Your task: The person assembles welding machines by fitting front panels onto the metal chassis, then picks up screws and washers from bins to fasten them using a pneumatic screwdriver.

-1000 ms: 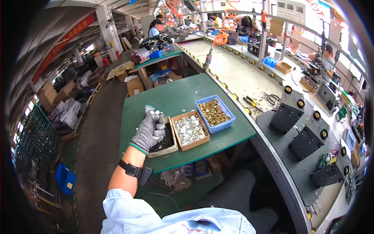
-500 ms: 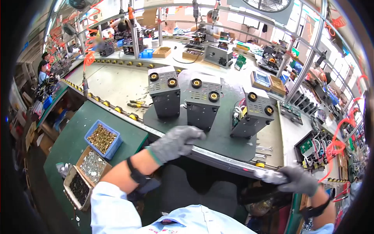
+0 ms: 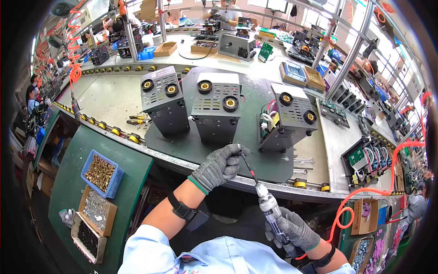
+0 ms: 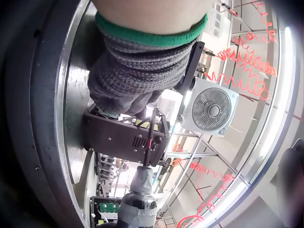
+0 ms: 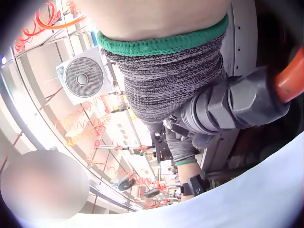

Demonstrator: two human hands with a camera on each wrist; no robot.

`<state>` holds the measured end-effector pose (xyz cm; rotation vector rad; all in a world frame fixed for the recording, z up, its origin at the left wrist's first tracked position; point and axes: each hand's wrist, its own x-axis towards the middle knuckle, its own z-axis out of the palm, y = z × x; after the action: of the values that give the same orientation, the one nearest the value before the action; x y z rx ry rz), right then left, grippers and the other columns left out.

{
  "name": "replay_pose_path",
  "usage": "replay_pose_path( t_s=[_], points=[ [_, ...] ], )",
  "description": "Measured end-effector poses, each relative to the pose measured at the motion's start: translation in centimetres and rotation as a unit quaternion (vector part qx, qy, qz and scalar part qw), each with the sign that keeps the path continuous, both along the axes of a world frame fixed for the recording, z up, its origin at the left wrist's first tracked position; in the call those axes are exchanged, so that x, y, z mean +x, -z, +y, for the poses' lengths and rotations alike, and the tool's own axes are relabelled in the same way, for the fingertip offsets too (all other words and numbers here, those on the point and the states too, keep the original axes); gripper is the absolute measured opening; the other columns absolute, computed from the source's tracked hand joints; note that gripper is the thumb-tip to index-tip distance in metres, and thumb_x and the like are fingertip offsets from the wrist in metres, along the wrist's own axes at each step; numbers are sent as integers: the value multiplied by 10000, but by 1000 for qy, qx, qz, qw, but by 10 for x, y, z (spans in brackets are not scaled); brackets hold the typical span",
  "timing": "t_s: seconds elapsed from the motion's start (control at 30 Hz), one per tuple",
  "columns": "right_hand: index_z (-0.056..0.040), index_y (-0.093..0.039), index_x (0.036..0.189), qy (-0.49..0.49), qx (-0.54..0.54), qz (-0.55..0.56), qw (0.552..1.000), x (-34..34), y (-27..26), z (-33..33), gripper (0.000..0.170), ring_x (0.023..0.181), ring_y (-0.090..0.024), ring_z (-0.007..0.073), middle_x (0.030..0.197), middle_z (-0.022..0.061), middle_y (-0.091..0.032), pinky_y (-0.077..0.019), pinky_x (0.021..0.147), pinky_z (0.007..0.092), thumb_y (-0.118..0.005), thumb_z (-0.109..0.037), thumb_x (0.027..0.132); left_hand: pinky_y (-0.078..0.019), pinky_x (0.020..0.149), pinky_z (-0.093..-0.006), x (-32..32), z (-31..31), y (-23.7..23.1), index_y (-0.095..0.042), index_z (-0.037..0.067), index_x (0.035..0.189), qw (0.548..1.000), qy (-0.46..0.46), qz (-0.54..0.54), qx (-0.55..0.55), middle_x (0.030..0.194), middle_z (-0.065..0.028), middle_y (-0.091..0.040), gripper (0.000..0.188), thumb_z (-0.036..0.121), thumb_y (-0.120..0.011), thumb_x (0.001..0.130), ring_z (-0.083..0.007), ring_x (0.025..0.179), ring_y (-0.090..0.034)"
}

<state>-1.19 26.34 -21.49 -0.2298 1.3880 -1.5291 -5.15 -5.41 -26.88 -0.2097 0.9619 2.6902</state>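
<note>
In the head view my right hand (image 3: 295, 228), in a grey knit glove, grips an air screwdriver (image 3: 270, 208) partly wrapped in pale tape. Its long dark bit (image 3: 250, 170), marked with a red band, slants up toward my left hand (image 3: 218, 168). That gloved left hand has curled fingers and pinches a small pale piece (image 3: 239, 146) at the bit's tip; most of the piece is hidden by the fingertips. Just beyond stand three dark metal housings, the middle one (image 3: 215, 119) nearest, the right one (image 3: 285, 123) with wires showing at its open side.
On the green side table (image 3: 68, 169) at left stand a blue bin of brass-coloured fasteners (image 3: 101, 176), a box of washers (image 3: 98, 211) and a box of black screws (image 3: 87, 239). An orange hose (image 3: 353, 194) loops at right. Wrenches (image 3: 303, 160) lie beside the board.
My left hand has moved from the parts boxes over to the front of the housings. The right hand has brought the screwdriver in from the right, its bit meeting my left fingertips. The view turned right.
</note>
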Motion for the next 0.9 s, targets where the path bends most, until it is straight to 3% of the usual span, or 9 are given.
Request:
replay_pose_path(
  t_s=[0.27, 0.4, 0.5, 0.57, 0.67, 0.77, 0.83, 0.9],
  points=[
    [-32, -478, 1312, -29, -1, 18, 999, -15, 15, 5, 767, 746, -659, 118, 923, 64, -621, -536, 527, 236, -704, -626, 882, -256, 365, -196, 6, 10, -14, -670, 15, 1074, 998, -35, -23, -37, 599, 95, -332, 305, 295, -555, 1039, -30, 428, -322],
    [-27, -492, 1308, -34, 5, 52, 998, -19, 12, 14, 742, 733, -658, 141, 920, 72, -624, -528, 512, 242, -692, -613, 899, -266, 390, -186, 7, 17, -24, -680, -12, 1065, 983, -66, -3, -171, 634, 89, -360, 294, 260, -574, 1034, -21, 468, -335],
    [-28, -527, 1286, 4, -125, -220, 967, -19, 10, 26, 712, 735, -648, 232, 877, 99, -601, -508, 472, 263, -722, -585, 888, -269, 409, -172, 9, 28, -34, -686, -28, 1054, 963, -86, 31, -252, 661, 79, -380, 317, 278, -609, 1024, -10, 500, -335],
    [-36, -532, 1280, -3, -165, -274, 947, -19, 19, 32, 697, 746, -645, 243, 871, 100, -591, -502, 456, 262, -734, -573, 884, -273, 411, -167, 7, 31, -36, -690, -16, 1055, 963, -80, 59, -252, 669, 73, -389, 374, 352, -637, 1014, -11, 504, -342],
    [-32, -519, 1272, 18, -166, -188, 968, -15, 16, 29, 682, 761, -660, 221, 901, 99, -611, -529, 471, 253, -741, -552, 889, -280, 410, -171, -4, 38, -43, -684, 3, 1049, 963, -68, 62, -255, 669, 69, -402, 368, 366, -645, 1008, -15, 501, -353],
    [-28, -508, 1269, 24, -176, -134, 975, -15, 22, 34, 666, 787, -681, 203, 936, 102, -633, -557, 490, 261, -749, -524, 895, -290, 407, -178, -15, 47, -48, -667, 40, 1006, 981, -79, -16, -177, 665, 64, -423, 331, 370, -658, 1000, -23, 493, -377],
    [-23, -506, 1269, 49, -191, -113, 974, -12, 17, 40, 661, 793, -689, 212, 942, 105, -635, -562, 488, 268, -746, -517, 900, -297, 401, -186, -17, 53, -51, -643, 70, 965, 929, -133, 58, -341, 664, 59, -446, 293, 360, -666, 992, -35, 477, -391],
    [-18, -501, 1266, 67, -200, -112, 971, -10, 18, 45, 657, 800, -696, 217, 953, 108, -635, -574, 494, 274, -745, -508, 903, -299, 397, -187, -22, 56, -56, -635, 78, 928, 918, -138, 52, -369, 666, 58, -455, 274, 344, -678, 979, -40, 466, -392]
  ],
)
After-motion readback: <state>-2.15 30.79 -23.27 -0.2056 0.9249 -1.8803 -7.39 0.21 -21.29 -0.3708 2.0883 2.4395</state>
